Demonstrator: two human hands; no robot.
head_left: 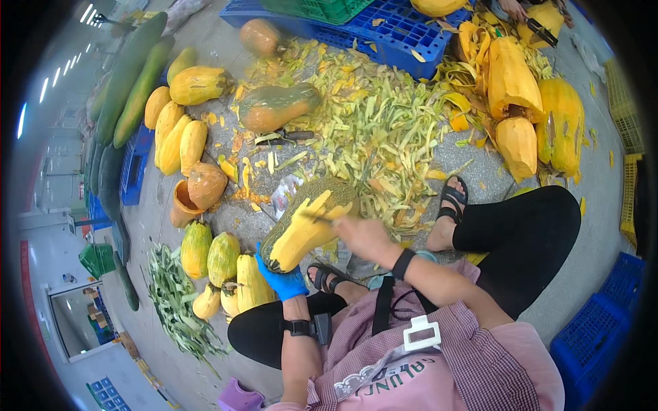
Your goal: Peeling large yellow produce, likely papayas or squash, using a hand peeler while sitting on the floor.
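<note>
A long squash (pixel 298 240) lies tilted in front of me, its green skin stripped in a broad band that shows yellow flesh. My left hand (pixel 282 279), in a blue glove, is closed around its near end. My bare right hand (pixel 362 237) is closed on a peeler (pixel 317 216), whose dark, thin head touches the squash's upper side; motion smears the hand and tool a little. Beyond, a whole green-orange pumpkin (pixel 277 107) rests on the floor beside a dark-handled knife (pixel 286 137).
A heap of peelings (pixel 384 144) spreads ahead. Peeled yellow squashes (pixel 193 142) and long green gourds (pixel 140 89) lie at left, with green leaves (pixel 175 301) nearer. Large peeled pumpkins (pixel 513 82) stand at right. A blue pallet (pixel 404 44) is at the back, where another person's hand (pixel 513 9) works.
</note>
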